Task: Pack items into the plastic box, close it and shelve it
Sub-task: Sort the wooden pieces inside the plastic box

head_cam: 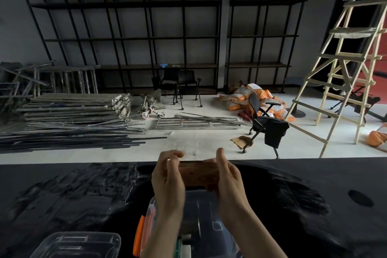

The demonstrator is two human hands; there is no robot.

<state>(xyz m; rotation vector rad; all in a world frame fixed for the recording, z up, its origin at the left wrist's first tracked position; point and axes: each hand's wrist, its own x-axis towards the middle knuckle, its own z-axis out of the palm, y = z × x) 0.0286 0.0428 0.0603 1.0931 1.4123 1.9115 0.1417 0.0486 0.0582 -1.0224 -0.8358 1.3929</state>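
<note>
A clear plastic box (206, 216) with an orange latch (138, 236) sits on the black table, under my forearms. Above its far end I hold a flat reddish-brown packet (199, 174) between both hands. My left hand (167, 176) pinches the packet's left edge, my right hand (227, 176) grips its right edge. The packet is blurred, so its print is unreadable. Some small items show inside the box near its close end. A clear lid (77, 245) lies on the table at the lower left.
The black table (293, 205) has a round hole (360, 198) at right. Beyond its far edge are black wall shelves (146, 37), stacked metal bars (73, 119), office chairs (266, 125), orange sacks (247, 98) and a wooden ladder (345, 65).
</note>
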